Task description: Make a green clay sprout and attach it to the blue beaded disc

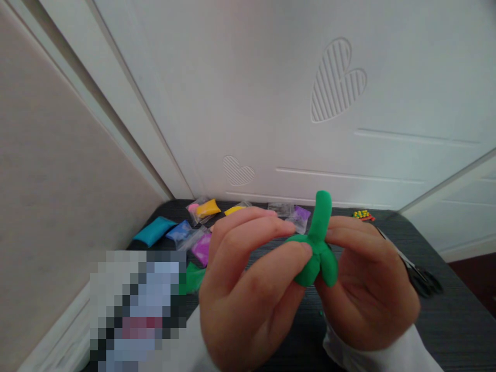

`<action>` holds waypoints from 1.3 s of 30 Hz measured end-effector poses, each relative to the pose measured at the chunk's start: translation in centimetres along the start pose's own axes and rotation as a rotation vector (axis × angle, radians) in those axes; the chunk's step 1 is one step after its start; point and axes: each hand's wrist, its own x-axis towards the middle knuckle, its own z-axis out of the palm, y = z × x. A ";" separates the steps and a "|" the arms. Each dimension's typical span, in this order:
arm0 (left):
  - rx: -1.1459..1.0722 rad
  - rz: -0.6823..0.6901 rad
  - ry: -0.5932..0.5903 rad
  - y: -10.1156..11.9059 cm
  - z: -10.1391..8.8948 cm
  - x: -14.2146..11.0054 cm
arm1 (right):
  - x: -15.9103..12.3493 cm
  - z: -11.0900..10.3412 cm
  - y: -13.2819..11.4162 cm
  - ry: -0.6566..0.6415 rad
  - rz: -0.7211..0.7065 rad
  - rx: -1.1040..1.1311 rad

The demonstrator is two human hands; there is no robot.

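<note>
Green, soft-looking clay, formed into a piece with one upright round-ended stalk and rounded lobes below [321, 222], sits between the fingers of both hands, held up above the desk [461, 315]. The left hand [251, 279] grasps it from the left: its thumb tip presses on the lobes just beside the foot of the stalk, while its other fingers curve behind and above the thumb. The right hand [368, 287] grips from the right, forefinger at the base of the stalk and thumb beneath the lobes. The stalk leans slightly right and rises above the fingertips.

Right of the right fingers lie metal scissors with black handles [424, 281], partly hidden by that hand. Beyond those fingers is a small cluster of yellow and red pieces [363, 215]. Left of the left fingers are a flat teal packet [154, 231], a clear-edged blue packet [179, 231] and a purple packet [201, 249].
</note>
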 end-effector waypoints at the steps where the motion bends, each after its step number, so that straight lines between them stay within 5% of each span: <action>1: 0.016 -0.001 0.004 0.0 0.0 0.0 | 0.0 -0.1 0.0 -0.004 -0.011 -0.008; 9: -0.094 -0.034 0.014 -0.2 0.3 -0.2 | 0.0 -0.2 -0.1 -0.030 0.008 -0.036; 17: -1.013 -0.839 0.007 -1.6 1.0 0.2 | 0.5 -0.2 -1.3 0.050 0.012 0.078; 21: -1.352 -0.971 -0.005 -2.0 1.3 0.3 | 0.4 -0.4 -1.4 0.086 -0.012 0.014; 25: -1.553 -1.045 -0.023 -1.7 1.8 -0.1 | 0.5 -0.5 -1.1 0.298 -0.006 -0.055; 33: -1.222 -0.981 -0.158 -1.2 1.7 0.3 | 0.8 -1.0 -1.6 -0.054 0.141 -0.037; 39: -1.172 -0.896 -0.160 -1.2 1.5 0.5 | 0.8 -1.0 -1.3 -0.126 0.142 -0.033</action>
